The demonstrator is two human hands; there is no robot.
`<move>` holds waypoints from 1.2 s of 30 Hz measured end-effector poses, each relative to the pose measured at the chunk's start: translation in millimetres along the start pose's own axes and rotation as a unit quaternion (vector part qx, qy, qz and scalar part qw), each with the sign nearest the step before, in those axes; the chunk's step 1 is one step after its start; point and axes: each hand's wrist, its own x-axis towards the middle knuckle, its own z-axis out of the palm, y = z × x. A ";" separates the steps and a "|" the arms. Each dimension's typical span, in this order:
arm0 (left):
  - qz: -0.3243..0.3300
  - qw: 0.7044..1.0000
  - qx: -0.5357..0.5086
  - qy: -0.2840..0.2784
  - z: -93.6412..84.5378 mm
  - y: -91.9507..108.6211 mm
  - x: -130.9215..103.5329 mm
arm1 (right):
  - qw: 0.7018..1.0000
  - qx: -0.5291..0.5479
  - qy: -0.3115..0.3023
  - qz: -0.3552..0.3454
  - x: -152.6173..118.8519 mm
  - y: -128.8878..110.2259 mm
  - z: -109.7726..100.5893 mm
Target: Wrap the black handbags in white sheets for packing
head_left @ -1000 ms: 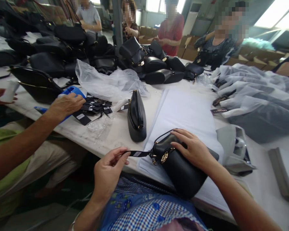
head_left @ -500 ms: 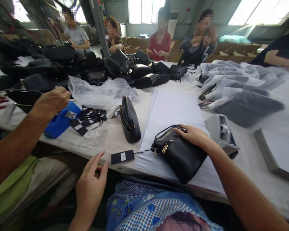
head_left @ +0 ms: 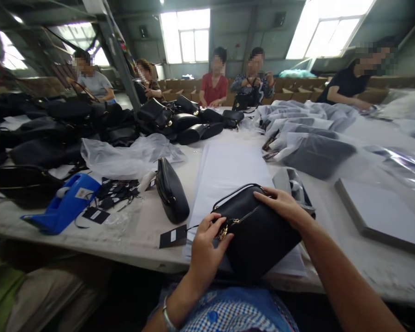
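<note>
A black handbag (head_left: 263, 240) rests on white paper sheets (head_left: 228, 161) at the table's front edge. My left hand (head_left: 209, 244) pinches the gold charm (head_left: 223, 231) at the bag's left side, fingers closed around it. Over the bag's top edge lies my right hand (head_left: 280, 205), thumb on the front face and fingers near the strap, gripping it. A black tag (head_left: 173, 236) hangs out to the left on a cord. Another small black bag (head_left: 172, 190) stands left of the sheets.
A blue tape dispenser (head_left: 67, 203), loose black tags (head_left: 114, 193) and clear plastic (head_left: 131, 154) lie left. Black bags (head_left: 186, 122) are piled behind. Wrapped bags (head_left: 314, 152), a grey dispenser (head_left: 290, 184) and a paper stack (head_left: 383, 212) are right. Several people sit across the table.
My left hand has moved right and up from the table edge and closed on the gold charm. The neighbour's arm at the left has mostly left the view, and the camera view has shifted.
</note>
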 end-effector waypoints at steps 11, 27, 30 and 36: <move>0.210 0.969 0.128 -0.003 -18.7 27.9 35.5 | 0.934 0.236 0.243 -0.113 -39.7 14.4 6.0; 0.213 0.911 0.345 0.073 12.7 -1.1 53.7 | 0.863 -0.328 0.147 -0.356 -14.1 -31.2 10.2; 0.219 0.918 0.328 0.045 6.6 -4.9 55.6 | 0.880 -0.337 0.106 -0.318 -13.6 -41.0 8.1; 0.137 0.942 0.307 0.016 8.1 6.0 48.7 | 0.908 -0.319 0.066 -0.263 -21.7 -50.7 11.5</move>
